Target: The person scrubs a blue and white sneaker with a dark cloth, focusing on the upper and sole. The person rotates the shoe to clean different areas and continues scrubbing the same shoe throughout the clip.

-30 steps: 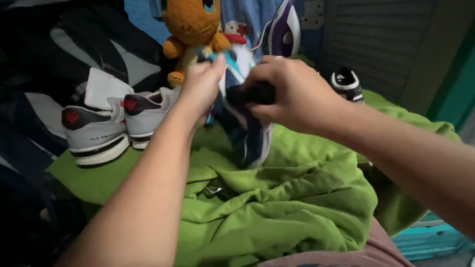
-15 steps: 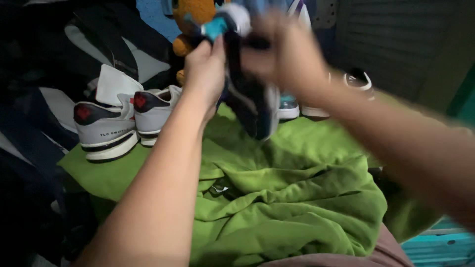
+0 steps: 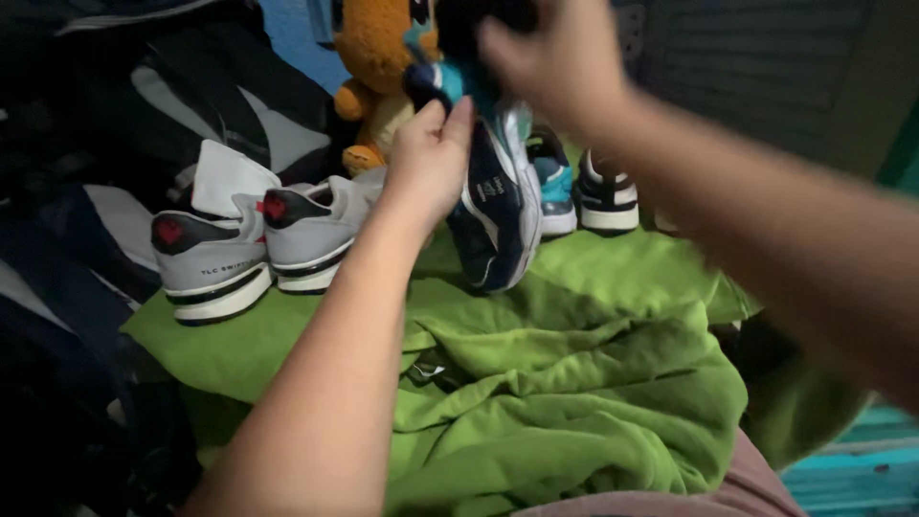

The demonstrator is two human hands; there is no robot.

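Sneaker [image 3: 498, 206] held upright: left hand [image 3: 431, 163] pinching its heel, right hand [image 3: 555, 57] (blurred) gripping a dark wad above; stuffing looks underway.

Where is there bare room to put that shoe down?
The flat green cloth in front of the grey sneakers lies bare. The crumpled green folds nearer the person hold nothing. Behind the navy shoe, shoes and the plush toy crowd together.

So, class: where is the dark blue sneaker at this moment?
In the head view, the dark blue sneaker hangs toe-down at centre, held by the left hand above the green cloth, between the grey sneakers and the teal shoe.
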